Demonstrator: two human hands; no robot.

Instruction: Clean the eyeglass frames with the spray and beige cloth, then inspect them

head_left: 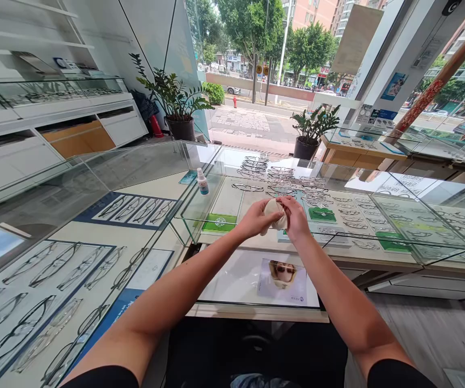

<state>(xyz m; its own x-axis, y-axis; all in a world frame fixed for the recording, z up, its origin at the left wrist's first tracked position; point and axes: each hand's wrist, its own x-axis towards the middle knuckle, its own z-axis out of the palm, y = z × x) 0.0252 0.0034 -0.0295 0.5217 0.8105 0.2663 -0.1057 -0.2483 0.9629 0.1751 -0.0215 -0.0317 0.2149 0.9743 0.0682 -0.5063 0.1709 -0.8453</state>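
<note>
Out over the glass counter, my left hand [255, 220] and my right hand [296, 220] come together on a crumpled cream-coloured cloth [273, 209]. The left thumb presses across the front of the cloth, and the right fingers pinch its far right side. Whether something lies inside the folds, I cannot make out. A small spray bottle [202, 183] with a white top and blue base stands upright on the glass to the left of my hands, apart from them. Rows of eyeglasses [282, 183] are laid out in the glass case around and beyond the hands.
More eyeglasses [131, 209] lie in the left glass case. Below my hands, a printed photo card [282, 281] lies on a white surface. Glass edges [184, 229] run close by. Potted plants [182, 121] stand by the window, and a green card [219, 222] lies in the case.
</note>
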